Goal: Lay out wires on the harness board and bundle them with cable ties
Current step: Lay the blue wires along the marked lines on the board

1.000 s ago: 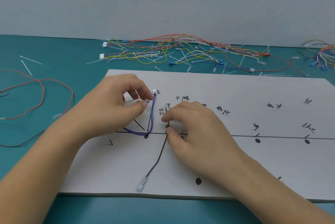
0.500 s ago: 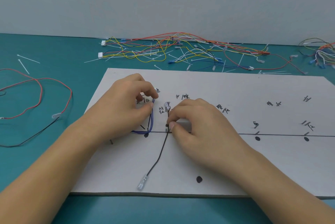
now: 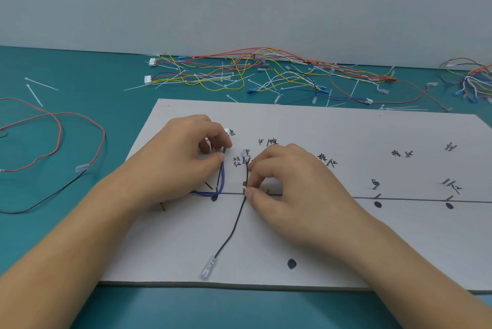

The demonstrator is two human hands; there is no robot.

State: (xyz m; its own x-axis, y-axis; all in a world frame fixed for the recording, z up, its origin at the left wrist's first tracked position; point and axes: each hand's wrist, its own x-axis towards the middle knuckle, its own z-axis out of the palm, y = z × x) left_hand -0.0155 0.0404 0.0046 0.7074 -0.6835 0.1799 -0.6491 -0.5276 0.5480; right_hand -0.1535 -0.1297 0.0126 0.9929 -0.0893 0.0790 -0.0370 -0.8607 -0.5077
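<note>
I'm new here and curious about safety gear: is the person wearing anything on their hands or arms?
No. The left hand and right hand are bare: no gloves, rings or watch show. The left forearm and right forearm are bare too, with no sleeves in view. Nails look short and unpainted.

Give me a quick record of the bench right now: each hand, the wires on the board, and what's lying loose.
left hand: pinches the blue wires near their white plug
right hand: pinches the black wire at the drawn line
board: white, hand-marked, flat on the table
black wire end: clear terminal, lying free near the front edge
loose stock: pile of wires behind the board; red wire at left; cable ties scattered
ties fitted: none visible
</note>
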